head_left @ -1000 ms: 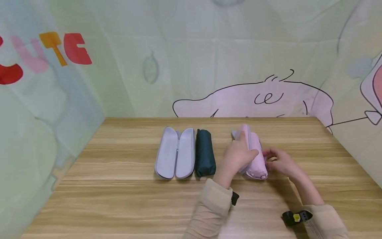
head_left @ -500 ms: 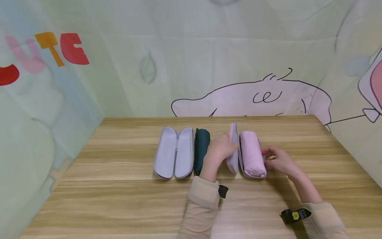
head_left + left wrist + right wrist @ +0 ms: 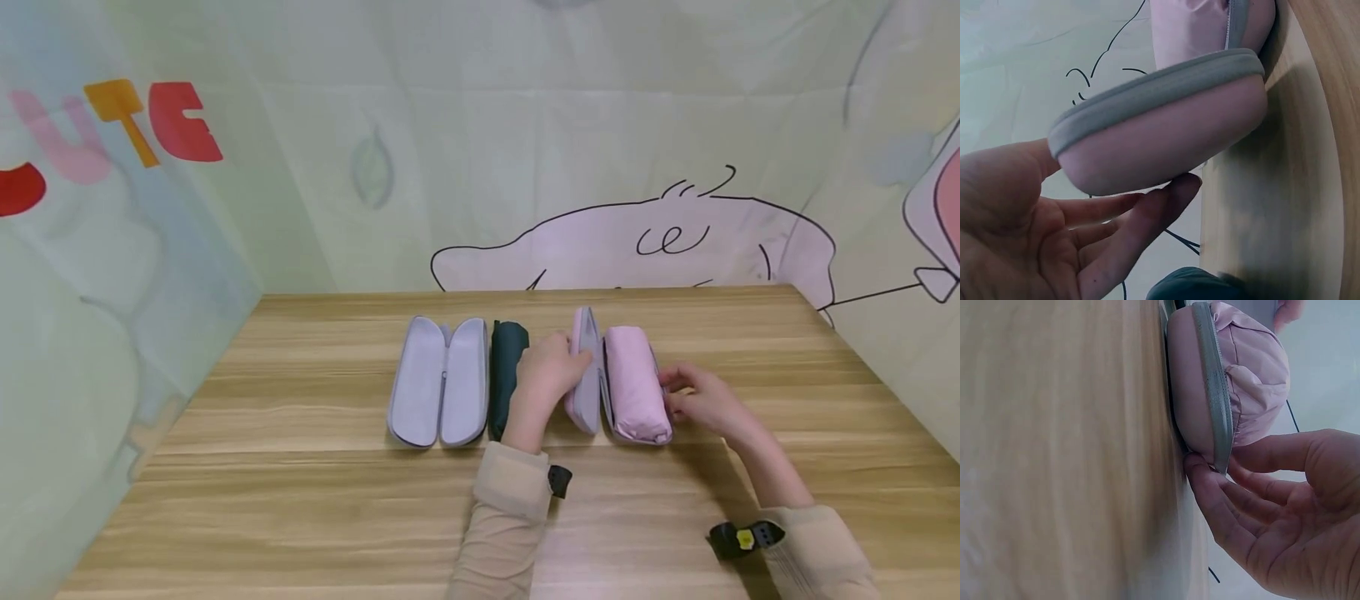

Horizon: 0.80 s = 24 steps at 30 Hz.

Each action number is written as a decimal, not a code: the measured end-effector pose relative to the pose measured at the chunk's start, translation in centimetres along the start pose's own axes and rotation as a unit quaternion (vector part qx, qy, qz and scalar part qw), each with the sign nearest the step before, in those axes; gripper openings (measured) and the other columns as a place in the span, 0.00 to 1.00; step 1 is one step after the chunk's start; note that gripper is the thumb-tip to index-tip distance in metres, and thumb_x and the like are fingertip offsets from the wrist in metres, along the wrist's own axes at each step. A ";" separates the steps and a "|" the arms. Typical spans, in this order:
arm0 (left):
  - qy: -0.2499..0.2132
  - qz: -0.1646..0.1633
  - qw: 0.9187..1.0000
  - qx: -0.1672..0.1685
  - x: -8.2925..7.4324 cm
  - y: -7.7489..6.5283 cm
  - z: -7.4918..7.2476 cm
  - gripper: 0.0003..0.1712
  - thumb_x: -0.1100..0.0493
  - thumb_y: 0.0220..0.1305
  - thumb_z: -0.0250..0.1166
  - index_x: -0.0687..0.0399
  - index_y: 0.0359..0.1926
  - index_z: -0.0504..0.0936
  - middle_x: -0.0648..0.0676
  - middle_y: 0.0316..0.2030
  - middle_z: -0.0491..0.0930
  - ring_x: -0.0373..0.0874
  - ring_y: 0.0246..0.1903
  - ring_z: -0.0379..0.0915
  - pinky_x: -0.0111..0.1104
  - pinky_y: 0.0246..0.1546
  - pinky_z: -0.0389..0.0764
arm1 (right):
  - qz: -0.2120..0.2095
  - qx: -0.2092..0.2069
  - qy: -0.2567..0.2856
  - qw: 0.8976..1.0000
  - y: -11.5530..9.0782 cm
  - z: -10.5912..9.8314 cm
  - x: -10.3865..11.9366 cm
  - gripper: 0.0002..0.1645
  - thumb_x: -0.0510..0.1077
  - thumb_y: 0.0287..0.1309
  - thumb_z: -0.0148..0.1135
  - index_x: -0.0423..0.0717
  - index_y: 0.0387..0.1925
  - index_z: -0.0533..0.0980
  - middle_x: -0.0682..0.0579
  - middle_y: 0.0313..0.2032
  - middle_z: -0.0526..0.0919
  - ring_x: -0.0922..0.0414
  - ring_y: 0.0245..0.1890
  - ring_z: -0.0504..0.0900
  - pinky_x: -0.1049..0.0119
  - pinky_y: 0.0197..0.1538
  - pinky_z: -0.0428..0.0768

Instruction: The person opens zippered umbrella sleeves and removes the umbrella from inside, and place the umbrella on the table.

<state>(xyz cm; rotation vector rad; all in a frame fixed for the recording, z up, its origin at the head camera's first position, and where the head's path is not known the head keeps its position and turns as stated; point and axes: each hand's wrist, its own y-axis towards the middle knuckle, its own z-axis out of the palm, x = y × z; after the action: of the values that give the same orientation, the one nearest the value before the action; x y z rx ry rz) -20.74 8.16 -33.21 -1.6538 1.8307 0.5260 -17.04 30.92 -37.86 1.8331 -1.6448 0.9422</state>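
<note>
A pink zip case [image 3: 588, 375] lined in grey stands unzipped on the table, its lid half raised. In its other half [image 3: 1188, 381] lies a rolled pink fabric bundle [image 3: 633, 383], like a folded compact umbrella. My left hand [image 3: 547, 367] holds the raised lid [image 3: 1166, 137], thumb over the rim and fingers along its outer shell. At the case's right side, my right hand [image 3: 701, 402] pinches the edge of the lower half between thumb and fingers, as the right wrist view shows. That hand's fingertips [image 3: 1200, 465] are low, by the table.
Left of the pink case, a dark green fabric roll [image 3: 508, 367] lies partly behind my left hand. Beside it, a second zip case [image 3: 416, 392] with pale grey lining lies spread flat. A printed cloth backdrop [image 3: 480, 167] rises behind the wooden table [image 3: 300, 500].
My left hand has swung the pink case's lid off the rolled bundle to the left, uncovering it. My right hand has stayed at the case's right edge.
</note>
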 end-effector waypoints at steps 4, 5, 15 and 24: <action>0.007 0.001 1.000 -0.007 0.2 0.1 0.0 0.17 0.49 0.66 0.56 0.58 0.40 0.81 0.54 0.30 0.82 0.42 0.23 0.76 0.30 0.19 0.71 | 0.014 0.005 0.011 1.000 0.1 0.0 0.3 0.18 0.36 0.67 0.48 0.23 0.52 0.69 0.31 0.43 0.77 0.60 0.34 0.77 0.68 0.35 0.81; 0.010 0.002 1.000 -0.007 0.2 0.1 0.0 0.16 0.50 0.67 0.56 0.58 0.38 0.81 0.54 0.29 0.82 0.43 0.23 0.76 0.31 0.20 0.71 | 0.018 0.005 0.011 1.000 0.0 0.0 0.5 0.18 0.36 0.68 0.47 0.24 0.52 0.68 0.33 0.43 0.77 0.60 0.33 0.77 0.68 0.35 0.81; 0.057 0.006 0.998 -0.015 0.8 0.5 0.0 0.13 0.61 0.67 0.52 0.61 0.29 0.80 0.57 0.30 0.80 0.46 0.25 0.73 0.35 0.24 0.73 | 0.021 0.002 0.007 1.000 -0.1 -0.1 0.6 0.20 0.38 0.69 0.47 0.24 0.53 0.69 0.34 0.42 0.78 0.60 0.33 0.78 0.68 0.35 0.82; 0.064 -0.008 0.998 0.005 1.0 0.6 0.1 0.13 0.62 0.66 0.52 0.59 0.26 0.78 0.55 0.24 0.75 0.45 0.21 0.71 0.34 0.19 0.69 | 0.039 -0.004 -0.018 0.999 -0.3 -0.1 1.2 0.24 0.45 0.71 0.47 0.26 0.54 0.70 0.36 0.42 0.78 0.57 0.34 0.80 0.66 0.36 0.81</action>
<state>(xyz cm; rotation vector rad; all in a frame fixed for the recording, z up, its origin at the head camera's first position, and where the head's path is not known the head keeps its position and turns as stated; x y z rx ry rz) -21.30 7.57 -33.99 -1.7309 1.9059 0.4116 -16.74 30.32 -36.85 1.8001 -1.7512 0.9393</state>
